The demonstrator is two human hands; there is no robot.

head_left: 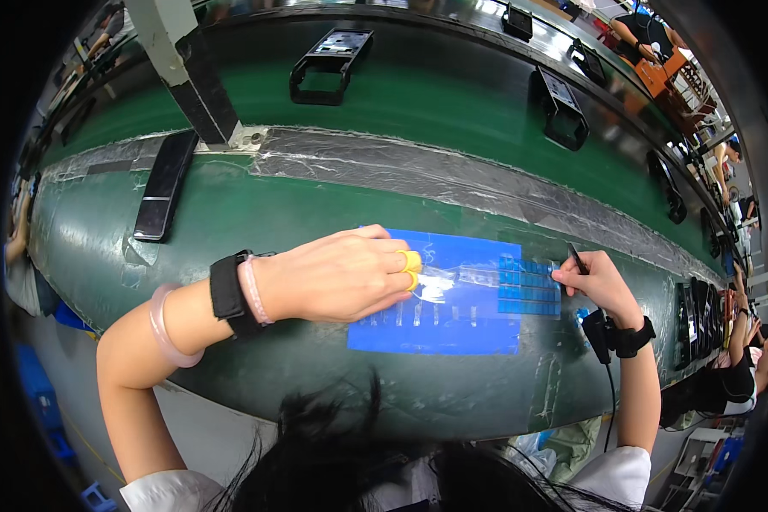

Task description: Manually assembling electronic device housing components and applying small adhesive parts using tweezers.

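Note:
My left hand (350, 273) lies over a bright blue sheet (486, 337), its fingers curled together. Small yellow pieces (411, 269) sit at its fingertips; whether they are finger covers or loops of a tool, I cannot tell. Beside them a clear, shiny strip (439, 286) catches the light. At the sheet's right end lies a lighter blue film (529, 286) divided into small rectangles. My right hand (597, 282) is closed around a slim black tool (578, 258), which points up and away. Its thumb and index fingertips meet at the film's right edge.
On the green bench (256, 218), a flat black panel (166, 183) lies far left, near a metal post (188, 77). Black frames (328, 68) rest on the green surface behind the taped ledge (401, 171). Black parts (700, 320) stand in a row at right. Other people are beyond.

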